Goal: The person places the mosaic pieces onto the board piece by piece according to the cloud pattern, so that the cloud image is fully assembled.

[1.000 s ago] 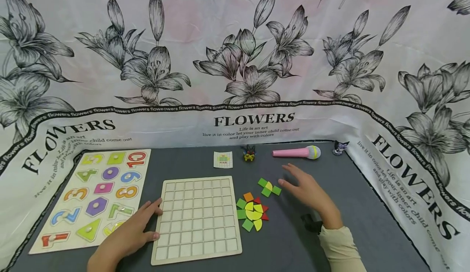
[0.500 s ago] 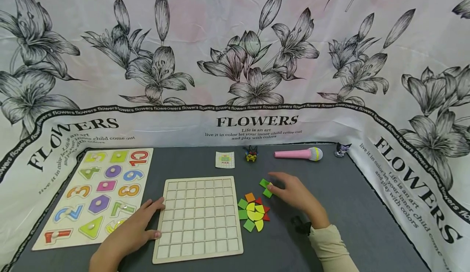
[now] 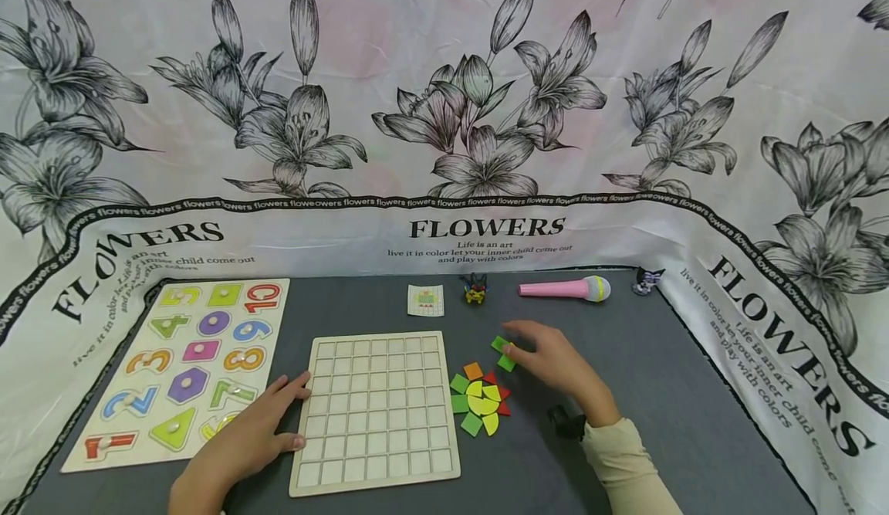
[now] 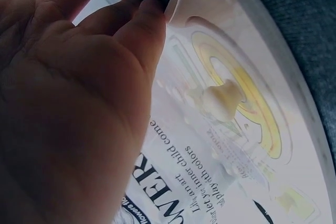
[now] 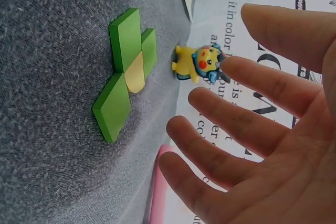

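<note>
In the head view my left hand [image 3: 243,434] rests at the left edge of a wooden grid board [image 3: 378,415], thumb and fingers extended against its rim. My right hand [image 3: 559,360] hovers over a small group of tiles right of the board. Two green square tiles [image 3: 507,363] show there; the hand covers the rest. From the right wrist view, its fingers are spread and hold nothing. That view shows several green tiles [image 5: 126,40] around one yellow rounded tile [image 5: 135,77]. A second cluster of yellow, green, red and orange tiles [image 3: 482,405] lies against the board's right side.
A number-and-shape puzzle board [image 3: 201,372] lies at left, under my left forearm in the head view. Along the back stand a small pattern card [image 3: 425,300], a yellow and dark figurine [image 3: 475,289], a pink toy microphone [image 3: 556,290] and a purple-white figurine [image 3: 647,282].
My right hand has moved left to the green tiles, and its fingers have come closer together over them. The left hand stays at the board's edge. The head view has shifted slightly.
</note>
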### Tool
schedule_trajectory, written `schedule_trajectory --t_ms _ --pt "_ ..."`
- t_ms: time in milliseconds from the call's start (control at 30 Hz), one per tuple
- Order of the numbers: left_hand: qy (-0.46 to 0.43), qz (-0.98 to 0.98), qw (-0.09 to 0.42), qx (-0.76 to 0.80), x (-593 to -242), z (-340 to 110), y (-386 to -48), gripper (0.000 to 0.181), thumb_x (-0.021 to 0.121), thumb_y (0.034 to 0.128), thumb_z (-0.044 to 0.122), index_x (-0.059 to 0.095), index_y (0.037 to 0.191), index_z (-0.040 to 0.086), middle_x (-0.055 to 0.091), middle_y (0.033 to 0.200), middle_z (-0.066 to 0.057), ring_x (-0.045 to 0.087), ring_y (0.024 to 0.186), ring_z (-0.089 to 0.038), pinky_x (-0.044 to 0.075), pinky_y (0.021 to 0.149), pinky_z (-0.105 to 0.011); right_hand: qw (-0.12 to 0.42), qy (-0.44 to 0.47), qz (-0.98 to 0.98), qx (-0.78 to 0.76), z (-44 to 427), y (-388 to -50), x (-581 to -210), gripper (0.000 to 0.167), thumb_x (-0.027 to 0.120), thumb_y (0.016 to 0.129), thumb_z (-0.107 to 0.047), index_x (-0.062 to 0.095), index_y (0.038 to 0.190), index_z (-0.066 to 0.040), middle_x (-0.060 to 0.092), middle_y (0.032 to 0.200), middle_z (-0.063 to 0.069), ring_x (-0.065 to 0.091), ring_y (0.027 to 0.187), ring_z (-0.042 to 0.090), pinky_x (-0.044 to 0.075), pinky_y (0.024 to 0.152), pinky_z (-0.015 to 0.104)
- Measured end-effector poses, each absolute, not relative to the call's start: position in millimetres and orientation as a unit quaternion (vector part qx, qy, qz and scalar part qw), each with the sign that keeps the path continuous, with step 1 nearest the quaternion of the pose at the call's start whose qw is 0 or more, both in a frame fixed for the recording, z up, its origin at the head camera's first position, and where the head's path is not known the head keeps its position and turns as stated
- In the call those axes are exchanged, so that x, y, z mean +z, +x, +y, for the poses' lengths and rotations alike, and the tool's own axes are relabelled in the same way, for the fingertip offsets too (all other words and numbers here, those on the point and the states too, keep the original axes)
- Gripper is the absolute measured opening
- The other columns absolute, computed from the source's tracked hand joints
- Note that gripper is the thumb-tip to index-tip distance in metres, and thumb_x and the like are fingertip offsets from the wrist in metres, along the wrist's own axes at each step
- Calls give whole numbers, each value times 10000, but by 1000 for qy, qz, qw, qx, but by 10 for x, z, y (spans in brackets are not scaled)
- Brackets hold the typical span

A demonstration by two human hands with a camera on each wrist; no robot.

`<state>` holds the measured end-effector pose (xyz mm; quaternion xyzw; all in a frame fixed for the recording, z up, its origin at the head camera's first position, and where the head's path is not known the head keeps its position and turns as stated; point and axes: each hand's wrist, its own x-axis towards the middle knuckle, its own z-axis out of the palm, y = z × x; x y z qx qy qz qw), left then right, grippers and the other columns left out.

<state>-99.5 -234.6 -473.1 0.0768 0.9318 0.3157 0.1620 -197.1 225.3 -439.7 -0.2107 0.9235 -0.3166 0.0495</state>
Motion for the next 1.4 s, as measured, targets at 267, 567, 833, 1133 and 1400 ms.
schedule_trajectory --t_ms 267,567,833,1133,1400 --pt "90 932 148 319 -4720 -2357 -968 793 875 887 206 505 1575 72 395 1669 -226 248 1552 -537 337 1137 -722 58 -201 925 -317 2243 -2106 -4433 438 714 1039 -152 644 1423 48 648 1420 230 582 1341 453 459 1082 645" --pt "85 931 151 322 -4733 -2335 -966 790 879 884 198 511 1573 77 391 1673 -220 242 1557 -531 320 1145 -731 65 -192 931 -305 2241 -2232 -4577 379 764 980 -88 698 1320 67 717 1235 217 685 1141 398 556 943 580" --pt "79 931 151 323 -4745 -2337 -963 805 884 878 188 504 1580 78 397 1673 -213 237 1562 -523 308 1155 -730 62 -189 933 -301 2251 -2275 -4685 348 766 972 -92 720 1283 56 711 1150 177 688 1080 374 560 913 564" --pt "79 933 152 316 -4748 -2344 -964 839 885 881 204 476 1602 77 402 1657 -246 245 1556 -530 317 1147 -732 37 -215 924 -313 2201 -2148 -4659 318 771 962 -62 735 1253 61 716 1170 188 694 1078 376 559 922 574" --pt "82 934 150 313 -4766 -2354 -958 834 884 881 220 482 1598 77 396 1657 -257 248 1553 -536 320 1144 -734 57 -295 907 -296 2017 -2054 -4668 276 804 960 -97 772 1219 -9 706 1103 92 603 1029 314 493 909 505"
